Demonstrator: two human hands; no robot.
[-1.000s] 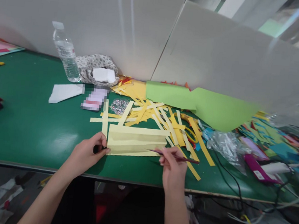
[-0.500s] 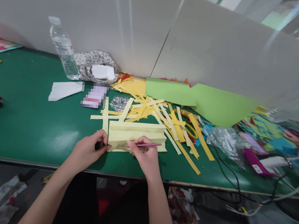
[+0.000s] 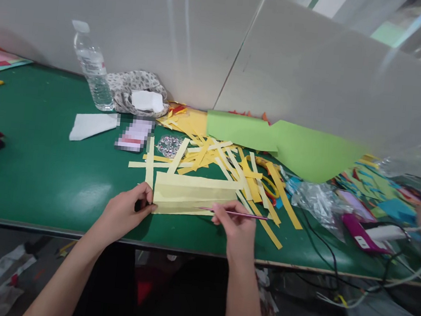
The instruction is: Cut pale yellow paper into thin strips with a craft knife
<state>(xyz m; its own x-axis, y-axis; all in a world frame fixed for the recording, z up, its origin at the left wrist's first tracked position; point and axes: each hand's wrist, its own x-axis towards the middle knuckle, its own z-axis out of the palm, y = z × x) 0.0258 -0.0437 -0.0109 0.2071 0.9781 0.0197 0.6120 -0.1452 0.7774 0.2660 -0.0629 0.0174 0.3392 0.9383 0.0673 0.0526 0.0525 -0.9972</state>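
Left hand: thumb and fingers pinched together on the left edge of the folded pale yellow paper, which lies flat near the front edge of the green table.
Right hand: fingers closed around a thin pink stick, laid along the paper's lower right edge, tip pointing left.
Loose yellow strips crowd just behind the paper, some touching it.
Risks, as judged: only one corner is pinned, so sideways pressure from the stick could swivel or buckle the sheet. The strips could also snag under it.
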